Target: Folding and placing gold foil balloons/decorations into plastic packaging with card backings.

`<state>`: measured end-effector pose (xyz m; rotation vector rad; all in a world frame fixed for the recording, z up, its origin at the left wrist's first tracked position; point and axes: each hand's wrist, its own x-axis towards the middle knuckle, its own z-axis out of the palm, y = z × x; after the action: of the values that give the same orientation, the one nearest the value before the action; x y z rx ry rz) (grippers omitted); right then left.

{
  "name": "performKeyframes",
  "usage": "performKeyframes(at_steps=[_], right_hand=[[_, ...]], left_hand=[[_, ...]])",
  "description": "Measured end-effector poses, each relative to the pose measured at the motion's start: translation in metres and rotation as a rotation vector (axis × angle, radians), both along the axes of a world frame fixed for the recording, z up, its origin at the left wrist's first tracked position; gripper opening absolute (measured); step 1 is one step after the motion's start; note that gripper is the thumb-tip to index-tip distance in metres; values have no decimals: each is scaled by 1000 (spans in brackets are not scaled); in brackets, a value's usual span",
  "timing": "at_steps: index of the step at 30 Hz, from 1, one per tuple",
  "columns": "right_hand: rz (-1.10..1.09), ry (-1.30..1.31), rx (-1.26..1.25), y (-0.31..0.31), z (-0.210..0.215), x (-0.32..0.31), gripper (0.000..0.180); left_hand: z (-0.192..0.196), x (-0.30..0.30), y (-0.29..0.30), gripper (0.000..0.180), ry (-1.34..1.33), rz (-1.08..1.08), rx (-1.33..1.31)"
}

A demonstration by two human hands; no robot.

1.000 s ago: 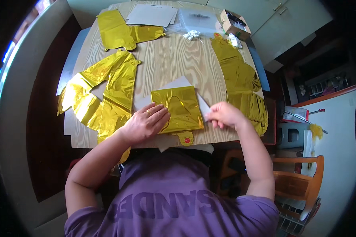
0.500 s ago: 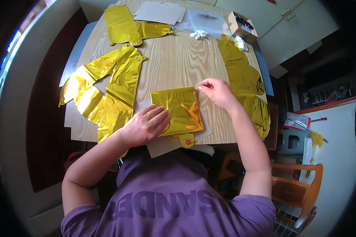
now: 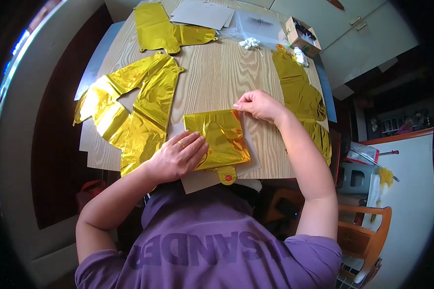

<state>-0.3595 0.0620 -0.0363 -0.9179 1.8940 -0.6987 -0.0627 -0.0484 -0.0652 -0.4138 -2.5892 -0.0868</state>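
A gold foil balloon (image 3: pixel 222 137), folded into a flat rectangle, lies on a piece of grey card (image 3: pixel 200 182) at the near edge of the table. Its small tab with a red spot sticks out toward me. My left hand (image 3: pixel 176 156) rests flat on the left part of the foil, fingers stretched out and a ring on one of them. At the far right corner of the folded foil, my right hand (image 3: pixel 260 107) has thumb and forefinger pinched together on the corner. The fingertips partly hide how much foil is between them.
Flat gold foil balloons lie at the left (image 3: pixel 147 111), far left (image 3: pixel 154 29) and right (image 3: pixel 299 86) of the wooden table (image 3: pixel 212 72). Grey cards (image 3: pixel 202 14), a clear plastic sheet (image 3: pixel 258 26), white bundles (image 3: pixel 249 43) and a cardboard box (image 3: pixel 304 36) sit at the back.
My right hand has moved slightly left, its pinched fingertips now meeting the far right corner of the foil. My left hand stays flat in place. The view has shifted slightly.
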Motion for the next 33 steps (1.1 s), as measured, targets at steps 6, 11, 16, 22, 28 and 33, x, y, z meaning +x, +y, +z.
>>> performKeyframes(at_steps=[6, 11, 16, 22, 28, 33], right_hand=[[11, -233, 71, 2, 10, -4, 21], [7, -284, 76, 5, 4, -2, 22], [-19, -298, 88, 5, 1, 2, 21], [55, -252, 133, 4, -2, -2, 27], [94, 64, 195, -1, -4, 13, 32], [286, 586, 123, -3, 7, 34, 31]], left_hand=[[0, 5, -1, 43, -1, 0, -2], [3, 2, -1, 42, 20, -9, 15], [1, 3, -1, 43, -19, -6, 5], [6, 3, 5, 42, 11, 3, 5], [8, 5, 11, 41, -52, 18, 4], [3, 6, 14, 39, -85, 34, -4]])
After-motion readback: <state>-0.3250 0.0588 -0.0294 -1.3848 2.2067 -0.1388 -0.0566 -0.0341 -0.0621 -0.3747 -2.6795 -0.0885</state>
